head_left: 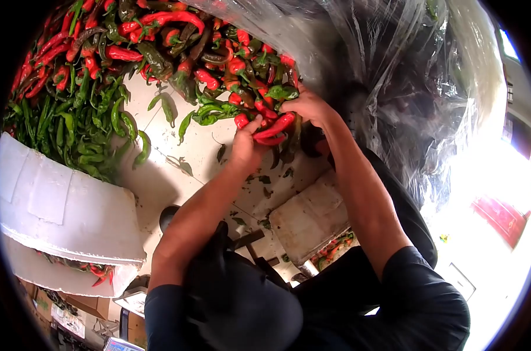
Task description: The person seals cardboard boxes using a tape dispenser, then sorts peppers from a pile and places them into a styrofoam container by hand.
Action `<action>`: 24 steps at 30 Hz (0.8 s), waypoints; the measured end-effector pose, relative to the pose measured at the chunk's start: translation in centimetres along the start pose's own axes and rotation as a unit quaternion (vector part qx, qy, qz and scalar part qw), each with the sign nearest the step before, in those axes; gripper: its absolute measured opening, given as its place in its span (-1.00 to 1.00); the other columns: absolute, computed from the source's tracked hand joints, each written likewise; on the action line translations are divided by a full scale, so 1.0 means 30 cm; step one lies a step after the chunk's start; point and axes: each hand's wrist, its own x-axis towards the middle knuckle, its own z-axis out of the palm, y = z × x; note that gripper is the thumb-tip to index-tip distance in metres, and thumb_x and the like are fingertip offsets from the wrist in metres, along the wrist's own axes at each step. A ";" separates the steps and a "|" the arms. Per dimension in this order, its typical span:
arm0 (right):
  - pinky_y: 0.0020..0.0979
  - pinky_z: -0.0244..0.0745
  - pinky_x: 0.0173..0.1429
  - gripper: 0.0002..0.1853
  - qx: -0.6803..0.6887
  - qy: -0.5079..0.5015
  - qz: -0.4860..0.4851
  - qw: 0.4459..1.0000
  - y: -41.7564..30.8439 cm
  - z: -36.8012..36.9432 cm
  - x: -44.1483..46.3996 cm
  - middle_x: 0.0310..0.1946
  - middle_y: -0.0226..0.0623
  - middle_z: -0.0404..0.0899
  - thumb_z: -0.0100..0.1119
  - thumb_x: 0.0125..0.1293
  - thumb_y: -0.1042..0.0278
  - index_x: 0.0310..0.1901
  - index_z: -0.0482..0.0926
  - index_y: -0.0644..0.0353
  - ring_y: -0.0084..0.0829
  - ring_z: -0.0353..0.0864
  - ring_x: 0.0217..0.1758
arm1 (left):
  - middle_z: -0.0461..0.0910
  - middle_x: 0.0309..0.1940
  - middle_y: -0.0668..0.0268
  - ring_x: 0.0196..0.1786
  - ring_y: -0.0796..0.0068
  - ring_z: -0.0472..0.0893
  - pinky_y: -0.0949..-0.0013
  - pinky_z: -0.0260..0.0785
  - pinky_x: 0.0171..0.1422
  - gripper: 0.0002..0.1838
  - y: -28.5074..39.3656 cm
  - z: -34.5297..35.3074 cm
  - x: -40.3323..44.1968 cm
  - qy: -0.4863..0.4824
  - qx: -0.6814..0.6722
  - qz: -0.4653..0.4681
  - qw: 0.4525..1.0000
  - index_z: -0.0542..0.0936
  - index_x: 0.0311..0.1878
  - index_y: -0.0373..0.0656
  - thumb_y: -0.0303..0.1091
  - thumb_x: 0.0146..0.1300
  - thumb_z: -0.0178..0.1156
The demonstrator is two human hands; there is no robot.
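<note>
My left hand (248,141) is closed around a few red chili peppers (276,126) at the near edge of a big heap. Its thumb lies along their upper side. Just to the right, my right hand (310,107) reaches into the heap's edge with curled fingers, and what lies in them is hidden. Dark brownish peppers (292,140) hang or lie below it. Green chili peppers (214,112) rest on the floor left of my hands. Mixed red and dark chili peppers (160,23) fill the far side.
A pile of green chili peppers (72,126) lies at left, behind a white foam box (66,199). Clear plastic sheeting (406,76) bulges at right. Another worn foam box (309,219) stands by my legs. Leaf scraps (185,166) litter the tiled floor (160,131).
</note>
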 end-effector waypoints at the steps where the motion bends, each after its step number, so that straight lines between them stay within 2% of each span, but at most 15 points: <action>1: -0.36 0.54 -0.29 -0.15 0.013 0.000 -0.005 1.000 0.023 0.004 0.018 0.03 -0.30 0.67 0.52 0.02 0.24 0.40 0.37 0.00 -0.41 0.65 -0.11 | 0.58 0.23 0.21 0.28 0.16 0.55 -0.11 0.32 0.40 -0.50 0.020 0.007 -0.007 -0.008 -0.003 -0.001 1.000 0.47 0.32 -0.10 -0.01 0.47 0.15; 4: -0.31 0.62 -0.23 -0.16 0.080 -0.003 -0.007 0.997 -0.005 0.047 -0.043 0.07 -0.30 0.66 0.54 0.10 0.09 0.41 0.36 -0.01 -0.42 0.68 -0.05 | 0.57 0.25 0.21 0.29 0.18 0.56 -0.06 0.37 0.39 -0.42 0.062 0.027 -0.030 -0.036 0.000 -0.009 0.999 0.46 0.35 -0.07 0.13 0.46 0.11; 5: -0.29 0.65 -0.20 -0.16 0.108 -0.002 -0.008 0.994 -0.030 0.064 -0.070 0.08 -0.30 0.66 0.55 0.13 0.03 0.42 0.35 0.00 -0.42 0.68 -0.02 | 0.55 0.30 0.21 0.32 0.15 0.54 -0.06 0.32 0.44 -0.31 0.077 0.051 -0.041 -0.050 -0.030 0.000 0.998 0.42 0.41 -0.04 0.28 0.45 0.04; 8: -0.25 0.69 -0.11 -0.21 0.164 0.030 0.022 0.986 0.005 0.094 -0.034 0.09 -0.31 0.66 0.49 0.20 -0.12 0.38 0.42 0.04 -0.43 0.69 0.03 | 0.53 0.34 0.20 0.34 0.12 0.53 -0.04 0.31 0.43 -0.26 0.150 0.066 -0.057 -0.055 -0.082 -0.043 0.994 0.40 0.44 -0.05 0.34 0.46 -0.05; 9: -0.27 0.67 -0.10 -0.27 0.224 0.002 0.048 0.974 0.006 0.101 -0.013 0.10 -0.28 0.66 0.44 0.25 -0.14 0.32 0.50 0.14 -0.42 0.68 0.03 | 0.51 0.35 0.19 0.33 0.12 0.53 -0.05 0.29 0.43 -0.22 0.176 0.092 -0.063 -0.023 -0.050 -0.049 0.997 0.40 0.44 -0.02 0.41 0.47 -0.18; 12: -0.29 0.64 -0.02 -0.30 0.269 0.057 0.035 0.961 0.033 0.146 0.064 0.11 -0.24 0.66 0.42 0.27 -0.14 0.27 0.55 0.22 -0.39 0.67 0.03 | 0.51 0.34 0.21 0.33 0.15 0.52 -0.09 0.32 0.42 -0.23 0.228 0.066 -0.015 -0.025 0.047 -0.088 0.995 0.40 0.43 0.03 0.43 0.46 -0.21; 13: -0.20 0.65 0.10 -0.27 0.231 0.081 0.019 0.969 0.029 0.159 0.078 0.17 -0.12 0.61 0.37 0.34 -0.09 0.33 0.46 0.33 -0.33 0.67 0.07 | 0.53 0.32 0.25 0.32 0.18 0.52 -0.05 0.35 0.39 -0.26 0.210 0.081 0.007 0.009 0.031 -0.065 0.997 0.42 0.41 0.03 0.40 0.49 -0.24; 16: -0.31 0.59 0.07 -0.31 0.286 0.141 0.025 0.948 -0.050 0.212 0.046 0.13 -0.18 0.65 0.39 0.32 -0.11 0.25 0.55 0.34 -0.38 0.65 0.02 | 0.56 0.30 0.29 0.31 0.22 0.53 -0.01 0.36 0.37 -0.29 0.170 0.121 0.044 0.076 -0.006 0.013 0.997 0.47 0.37 0.03 0.37 0.50 -0.23; 17: -0.29 0.59 0.05 -0.40 0.282 0.167 0.049 0.943 -0.097 0.216 0.009 0.06 -0.19 0.69 0.37 0.33 -0.02 0.17 0.60 0.37 -0.37 0.67 0.00 | 0.58 0.26 0.32 0.30 0.25 0.53 0.00 0.35 0.37 -0.35 0.168 0.119 0.046 0.071 -0.033 0.016 0.997 0.51 0.32 0.02 0.31 0.50 -0.15; 20: -0.27 0.58 0.04 -0.50 0.267 0.159 0.007 0.950 0.005 0.239 0.100 -0.06 -0.17 0.74 0.35 0.30 0.10 0.09 0.63 0.37 -0.34 0.70 -0.03 | 0.59 0.24 0.32 0.28 0.26 0.53 -0.04 0.33 0.39 -0.38 0.133 0.091 0.074 0.098 0.008 0.012 0.995 0.53 0.30 0.00 0.29 0.48 -0.05; 21: -0.28 0.57 0.05 -0.55 0.191 0.222 -0.031 0.956 0.021 0.269 0.092 -0.14 -0.13 0.76 0.31 0.24 0.19 0.05 0.63 0.36 -0.33 0.72 -0.05 | 0.60 0.22 0.34 0.26 0.28 0.54 0.00 0.33 0.41 -0.42 0.122 0.082 0.073 0.091 -0.010 0.008 0.996 0.55 0.28 0.00 0.25 0.48 0.00; 22: -0.30 0.56 0.07 -0.54 0.173 0.255 -0.078 0.948 0.054 0.299 0.116 -0.14 -0.08 0.76 0.31 0.21 0.17 0.04 0.63 0.35 -0.30 0.73 -0.05 | 0.60 0.22 0.35 0.25 0.28 0.54 0.02 0.33 0.41 -0.42 0.108 0.064 0.079 0.075 -0.020 0.025 0.997 0.54 0.27 0.00 0.24 0.49 0.00; 24: -0.33 0.55 0.09 -0.58 0.165 0.268 -0.085 0.945 0.073 0.330 0.053 -0.17 -0.12 0.76 0.31 0.21 0.20 -0.01 0.63 0.37 -0.35 0.72 -0.06 | 0.60 0.21 0.36 0.24 0.29 0.55 0.07 0.33 0.41 -0.44 0.078 0.030 0.077 0.043 -0.038 0.057 0.997 0.54 0.27 0.00 0.23 0.50 -0.01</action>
